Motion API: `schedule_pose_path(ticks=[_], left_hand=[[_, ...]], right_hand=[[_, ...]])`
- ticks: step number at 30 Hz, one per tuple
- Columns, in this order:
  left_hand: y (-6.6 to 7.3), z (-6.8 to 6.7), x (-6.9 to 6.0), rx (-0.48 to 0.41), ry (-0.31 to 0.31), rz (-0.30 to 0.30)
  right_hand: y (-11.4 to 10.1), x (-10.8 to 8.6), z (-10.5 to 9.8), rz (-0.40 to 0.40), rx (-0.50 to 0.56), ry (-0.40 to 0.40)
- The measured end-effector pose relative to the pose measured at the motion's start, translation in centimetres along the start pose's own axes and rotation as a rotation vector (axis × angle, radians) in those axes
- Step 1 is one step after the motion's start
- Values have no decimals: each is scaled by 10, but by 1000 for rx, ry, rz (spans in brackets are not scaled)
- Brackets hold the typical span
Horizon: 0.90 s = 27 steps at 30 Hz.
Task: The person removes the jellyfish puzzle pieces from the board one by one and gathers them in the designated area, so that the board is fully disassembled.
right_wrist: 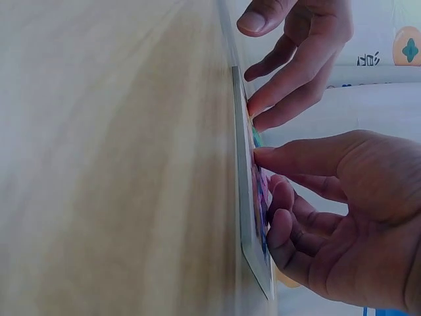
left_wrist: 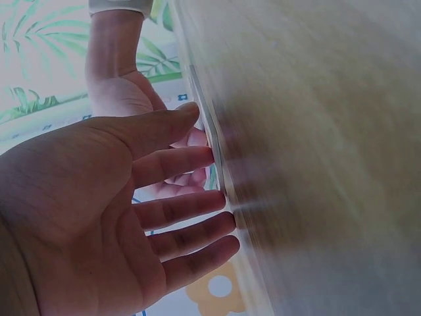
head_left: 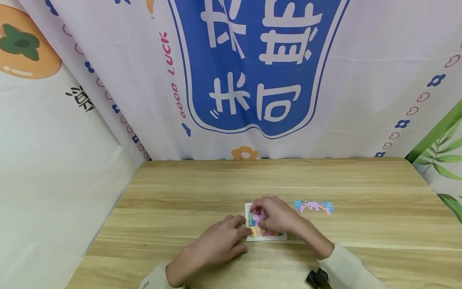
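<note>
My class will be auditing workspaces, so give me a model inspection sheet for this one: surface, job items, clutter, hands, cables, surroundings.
Surface: wood-grain table.
Job items: white-rimmed puzzle board; strip of pieces lying apart from it, to its right.
Clutter: black object by the right sleeve; its use is unclear.
Hands: left hand touches the board's left edge, fingers extended; right hand, over the board, appears to pinch a pink piece.
Cables: nothing seen.
Surroundings: printed cloth behind the table, with a blue panel.
</note>
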<state>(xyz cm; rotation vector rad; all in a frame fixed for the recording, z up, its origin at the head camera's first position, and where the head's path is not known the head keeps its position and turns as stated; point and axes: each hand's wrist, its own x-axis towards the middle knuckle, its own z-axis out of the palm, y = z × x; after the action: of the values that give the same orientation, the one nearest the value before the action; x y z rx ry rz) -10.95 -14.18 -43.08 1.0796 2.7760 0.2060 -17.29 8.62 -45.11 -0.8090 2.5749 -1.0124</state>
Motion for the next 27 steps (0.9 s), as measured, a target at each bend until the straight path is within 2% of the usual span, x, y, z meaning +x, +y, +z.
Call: schedule_pose_path(ticks=[9, 27], left_hand=[[1, 2, 0, 3, 23, 2], [1, 3, 2, 7, 35, -8]], right_hand=[[-2, -2, 1, 3, -29, 17], [3, -4, 3, -26, 19, 19]])
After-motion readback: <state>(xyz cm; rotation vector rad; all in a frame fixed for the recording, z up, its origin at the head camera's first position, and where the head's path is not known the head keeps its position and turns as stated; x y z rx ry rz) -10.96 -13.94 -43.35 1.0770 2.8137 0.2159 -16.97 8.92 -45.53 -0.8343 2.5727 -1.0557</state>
